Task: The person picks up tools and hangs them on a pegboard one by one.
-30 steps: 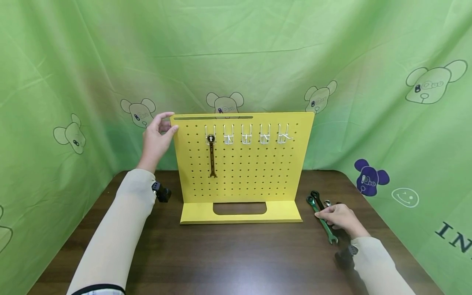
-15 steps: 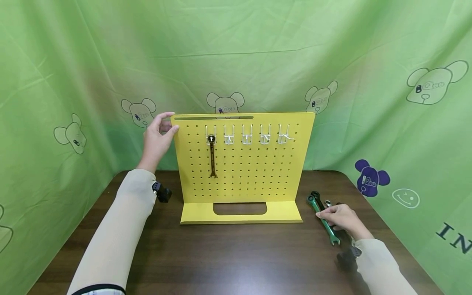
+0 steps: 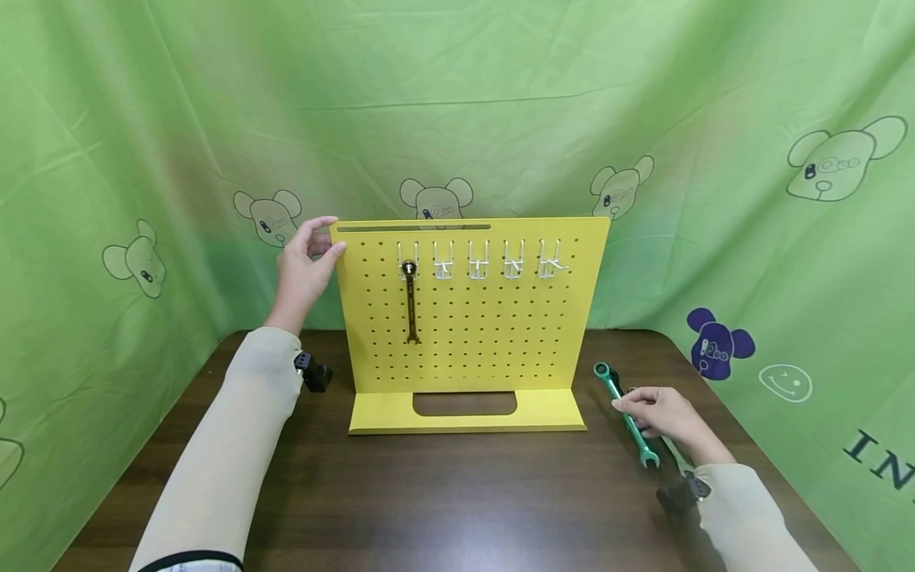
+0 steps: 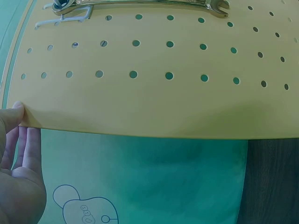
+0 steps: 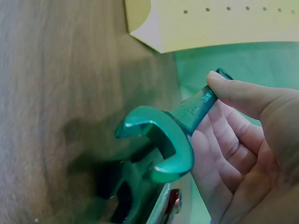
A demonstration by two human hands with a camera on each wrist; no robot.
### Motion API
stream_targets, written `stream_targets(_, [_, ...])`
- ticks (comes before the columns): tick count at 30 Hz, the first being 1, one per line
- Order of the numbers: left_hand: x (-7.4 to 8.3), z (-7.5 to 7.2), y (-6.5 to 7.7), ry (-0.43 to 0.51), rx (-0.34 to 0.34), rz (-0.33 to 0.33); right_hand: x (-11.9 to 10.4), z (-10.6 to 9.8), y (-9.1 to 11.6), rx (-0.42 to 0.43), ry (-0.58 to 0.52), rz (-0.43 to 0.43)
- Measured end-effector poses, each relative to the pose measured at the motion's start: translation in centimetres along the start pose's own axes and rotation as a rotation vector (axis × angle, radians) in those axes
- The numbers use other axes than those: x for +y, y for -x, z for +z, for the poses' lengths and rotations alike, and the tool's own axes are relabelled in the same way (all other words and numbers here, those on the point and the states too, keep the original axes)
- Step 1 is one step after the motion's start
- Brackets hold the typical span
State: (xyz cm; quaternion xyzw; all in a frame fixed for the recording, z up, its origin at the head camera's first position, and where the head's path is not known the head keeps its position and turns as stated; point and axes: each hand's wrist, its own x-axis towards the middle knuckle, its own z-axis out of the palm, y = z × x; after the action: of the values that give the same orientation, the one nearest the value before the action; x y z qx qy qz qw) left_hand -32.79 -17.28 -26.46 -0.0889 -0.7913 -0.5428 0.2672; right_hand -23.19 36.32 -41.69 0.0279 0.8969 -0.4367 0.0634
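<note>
My left hand [image 3: 302,274] pinches the upper left edge of a yellow pegboard [image 3: 472,342], thumb in front and fingers behind. In the left wrist view the thumb [image 4: 11,116] lies on the board's face. Beyond the board's right side, my right hand [image 3: 668,417] pinches a green combination wrench [image 3: 635,433] by its shank. Its open-end head [image 5: 173,135] points toward the right wrist camera, above the other wrenches. A dark bronze wrench [image 3: 411,306] hangs by its ring end from the leftmost hook, open end down.
Several white wire hooks [image 3: 478,266] line the board's upper part. Under and beside my right hand lie a black wrench [image 3: 615,381] and a silver wrench [image 3: 677,455], partly hidden. The brown table [image 3: 457,500] meets green curtains [image 3: 457,135] at the back and sides.
My right hand has raised the green wrench slightly off the other wrenches and shifted it a little toward the back. The left hand and pegboard have stayed put.
</note>
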Motion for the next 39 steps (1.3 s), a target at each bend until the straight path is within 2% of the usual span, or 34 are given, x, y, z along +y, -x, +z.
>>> stream_targets(5, [-0.1, -0.1, 0.0, -0.001, -0.001, 0.002, -0.6, 0.1, 0.1, -0.008, -0.004, -0.042])
stream_targets(13, [-0.2, -0.1, 0.0, -0.003, -0.001, 0.005, -2.0, 0.5, 0.0, -0.003, -0.018, -0.045])
stream_targets(24, [0.0, -0.1, 0.1, -0.011, -0.002, 0.011, -4.0, 1.8, -0.3, -0.016, -0.059, -0.139])
stream_targets(39, [0.0, -0.1, 0.1, -0.002, -0.007, 0.004, -8.9, 4.8, -1.6, -0.057, -0.053, -0.256])
